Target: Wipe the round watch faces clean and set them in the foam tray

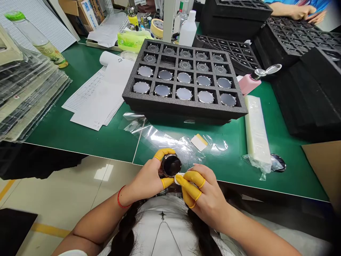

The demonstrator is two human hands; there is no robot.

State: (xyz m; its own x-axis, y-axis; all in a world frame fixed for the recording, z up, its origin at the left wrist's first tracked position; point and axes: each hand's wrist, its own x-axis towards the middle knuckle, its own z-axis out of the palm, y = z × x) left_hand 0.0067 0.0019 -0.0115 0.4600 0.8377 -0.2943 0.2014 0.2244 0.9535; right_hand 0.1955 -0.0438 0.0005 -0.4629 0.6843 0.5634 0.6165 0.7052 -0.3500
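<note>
My left hand [149, 176], with yellow finger cots on thumb and finger, grips a round watch case [172, 165] by its edges. Its dark glossy face is turned up. In my right hand [201, 186], the cotted fingers pinch a small white wiping pad [178, 178] against the lower right rim of the watch case. Beyond the hands, a black foam tray [186, 103] holds rows of similar round watch cases, the front rows with pale faces. One slot in its second row from the back shows no watch case.
Clear plastic film [165, 137] and a small white-and-yellow card [199, 142] lie before the tray. Rightward are a wrapped white block [257, 124], a pink bottle [249, 83] and black foam stacks [306, 96]. Papers [103, 92] and stacked plastic trays [26, 92] lie left. Another person's hands [306, 13] are at upper right.
</note>
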